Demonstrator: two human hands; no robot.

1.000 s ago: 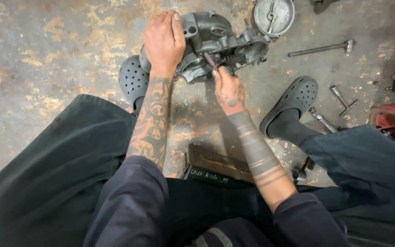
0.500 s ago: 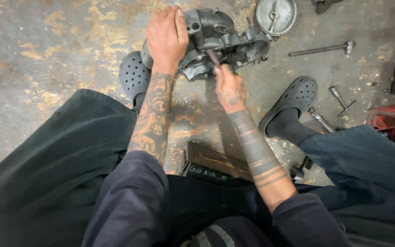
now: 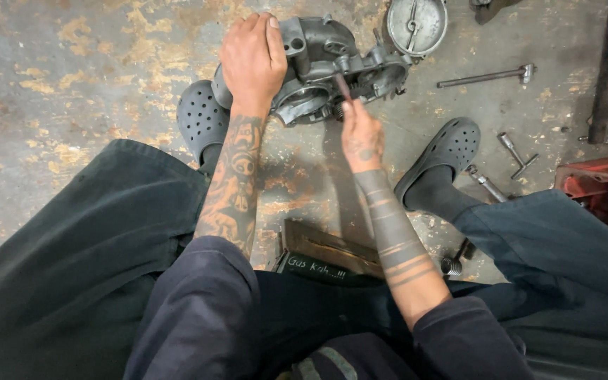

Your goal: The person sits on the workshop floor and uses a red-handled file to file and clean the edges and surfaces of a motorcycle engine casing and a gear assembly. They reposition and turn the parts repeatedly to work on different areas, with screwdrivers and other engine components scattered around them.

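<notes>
My left hand [image 3: 251,60] lies flat, fingers spread, on the near-left top of the casing [image 3: 318,67], pressing it to the floor [image 3: 72,77]. Casing sits far centre, between my clogs: left clog [image 3: 202,119], right clog [image 3: 448,151]. My right hand [image 3: 362,137] is curled around a thin tool [image 3: 343,88]; the shaft runs up and slightly left from the fist, tip touching the casing's near edge. Casing lies just beyond both hands; the right is nearer the contact spot. Round cover [image 3: 416,24] far right of the casing. T-wrench [image 3: 487,76] lies crosswise on the right, well apart. Wood block [image 3: 328,250] near, between my legs.
</notes>
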